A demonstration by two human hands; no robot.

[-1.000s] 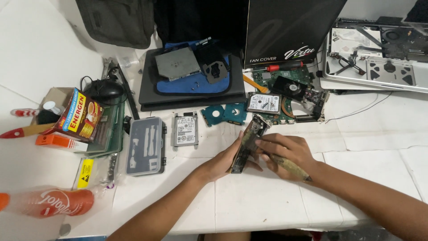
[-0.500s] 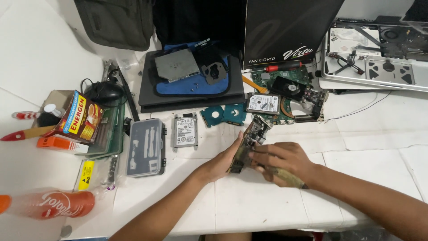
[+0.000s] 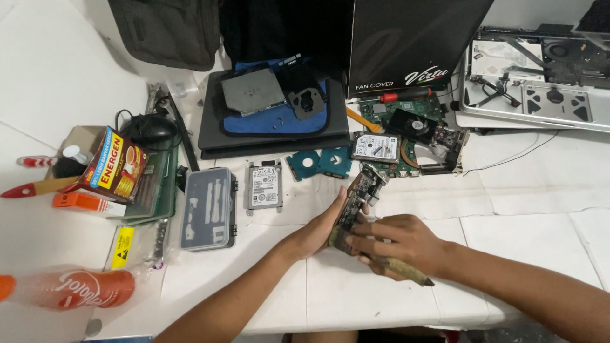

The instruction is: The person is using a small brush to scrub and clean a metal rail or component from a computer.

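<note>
My left hand [image 3: 318,228] and right hand [image 3: 400,244] stay clamped on the circuit board [image 3: 356,203], now tipped slightly more upright, hard drive [image 3: 264,185] at ten o'clock on the counter [image 3: 540,209].

Circuit board [image 3: 353,206] between hands; hard drive [image 3: 264,185] left (tool case [image 3: 208,208] beside).

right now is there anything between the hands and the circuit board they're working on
Nothing visible. The left hand lies flat against the circuit board, and the right hand touches its lower end while holding a brush.
</note>
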